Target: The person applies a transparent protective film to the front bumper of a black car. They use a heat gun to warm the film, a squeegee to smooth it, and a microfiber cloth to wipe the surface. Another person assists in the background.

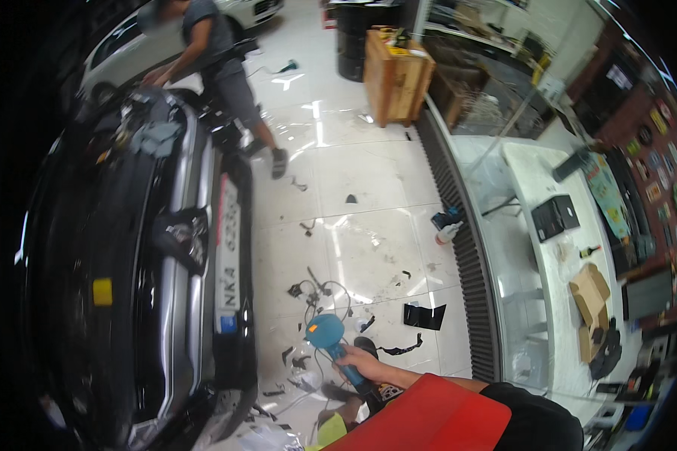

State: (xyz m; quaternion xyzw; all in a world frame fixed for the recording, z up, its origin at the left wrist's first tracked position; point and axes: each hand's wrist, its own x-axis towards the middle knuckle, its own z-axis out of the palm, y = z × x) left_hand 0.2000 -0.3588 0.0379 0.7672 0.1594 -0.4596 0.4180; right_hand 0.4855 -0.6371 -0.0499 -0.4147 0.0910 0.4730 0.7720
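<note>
A teal power tool (326, 331) with a round head and an orange sticker is gripped by my right hand (358, 362). My fingers wrap round its narrower body, and its head points toward the car. A cord loops over the floor beside it. Close on my left stands a black car (90, 248) with a silver grille trim (174, 331); a yellow square (102, 292) sits on its dark front. My left hand cannot be made out. Something yellow-green (331, 433) shows at the lower edge, partly hidden by a red surface (429, 421) in front of me.
Black scraps and a glossy black panel (424, 316) lie on the tiled floor. Beyond the car's far end, a person (222, 68) leans over it near a grey cloth (155, 138). A wooden cabinet (395, 86) stands ahead; a white table (538, 188) is on the right.
</note>
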